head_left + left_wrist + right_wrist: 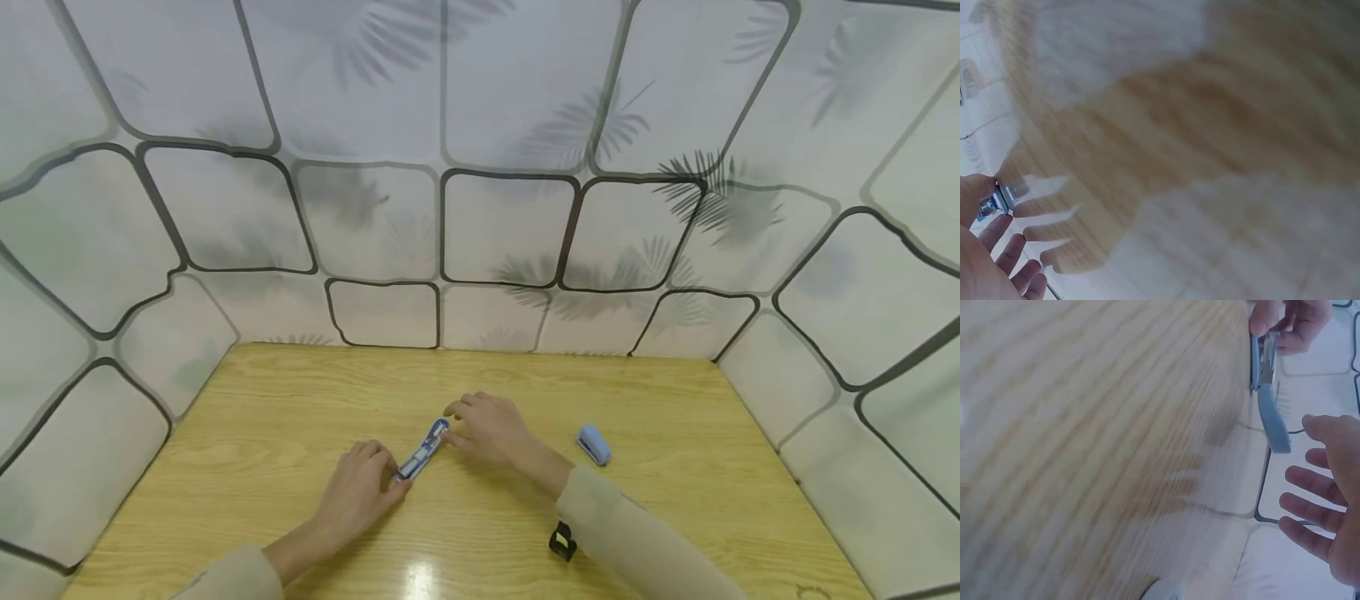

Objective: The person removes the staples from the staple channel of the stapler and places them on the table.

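Note:
A blue stapler (422, 450) lies swung open over the wooden table, its metal channel showing along its length. The left hand (358, 492) pinches its near end between thumb and fingers; the left wrist view shows that end of the stapler (991, 205) at the fingertips. Close by the far end is the right hand (491, 429). Seen from the right wrist, the opened top arm of the stapler (1274, 422) points toward the right hand (1338, 506), whose fingers are spread and apart from it.
A smaller light blue stapler-like object (594, 445) rests on the table (315, 392) to the right of the right hand. Beside the right sleeve is a small black item (562, 542) with a yellow mark. Patterned fabric walls (495, 225) enclose the table's back and sides.

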A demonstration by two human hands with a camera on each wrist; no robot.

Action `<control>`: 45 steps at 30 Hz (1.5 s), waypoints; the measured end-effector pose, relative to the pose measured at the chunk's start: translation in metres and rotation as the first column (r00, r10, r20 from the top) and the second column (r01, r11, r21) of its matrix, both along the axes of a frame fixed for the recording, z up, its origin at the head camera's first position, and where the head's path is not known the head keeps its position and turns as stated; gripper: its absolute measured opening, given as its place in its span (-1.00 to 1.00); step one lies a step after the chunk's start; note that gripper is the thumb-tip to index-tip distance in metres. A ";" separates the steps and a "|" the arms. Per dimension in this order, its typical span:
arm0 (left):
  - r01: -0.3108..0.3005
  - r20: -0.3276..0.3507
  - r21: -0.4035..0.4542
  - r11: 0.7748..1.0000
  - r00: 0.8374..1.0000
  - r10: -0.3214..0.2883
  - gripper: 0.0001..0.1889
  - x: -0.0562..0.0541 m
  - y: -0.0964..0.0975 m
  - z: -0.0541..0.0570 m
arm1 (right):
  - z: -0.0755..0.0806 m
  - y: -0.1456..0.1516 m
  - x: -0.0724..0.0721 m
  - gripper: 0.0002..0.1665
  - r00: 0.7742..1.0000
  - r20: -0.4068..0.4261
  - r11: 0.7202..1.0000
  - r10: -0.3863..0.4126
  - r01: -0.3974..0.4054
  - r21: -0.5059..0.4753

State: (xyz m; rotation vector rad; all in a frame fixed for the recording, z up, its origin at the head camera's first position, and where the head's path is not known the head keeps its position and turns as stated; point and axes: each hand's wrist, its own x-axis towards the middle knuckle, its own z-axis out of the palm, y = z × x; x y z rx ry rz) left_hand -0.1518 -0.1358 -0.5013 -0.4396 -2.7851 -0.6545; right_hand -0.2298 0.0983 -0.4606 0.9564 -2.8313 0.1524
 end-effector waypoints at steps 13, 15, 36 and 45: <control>-0.008 0.023 -0.007 1.000 1.000 0.008 -0.72 0.002 -0.001 0.001 | 0.004 0.001 0.020 -0.70 0.941 0.338 0.878 -0.011 0.171 -0.447; -0.011 0.040 0.000 1.000 0.999 0.011 -0.72 0.002 -0.001 0.002 | 0.004 0.001 0.020 -0.75 0.901 0.434 0.824 0.022 0.229 -0.518; -0.018 0.044 0.023 1.000 0.999 0.017 -0.74 0.003 0.000 0.002 | -0.015 -0.024 0.029 -0.81 0.652 0.732 0.609 0.199 0.503 -0.613; -0.017 0.058 0.021 1.000 0.998 0.015 -0.74 0.003 0.000 0.003 | -0.017 -0.041 0.029 -0.85 0.638 0.756 0.633 0.147 0.527 -0.567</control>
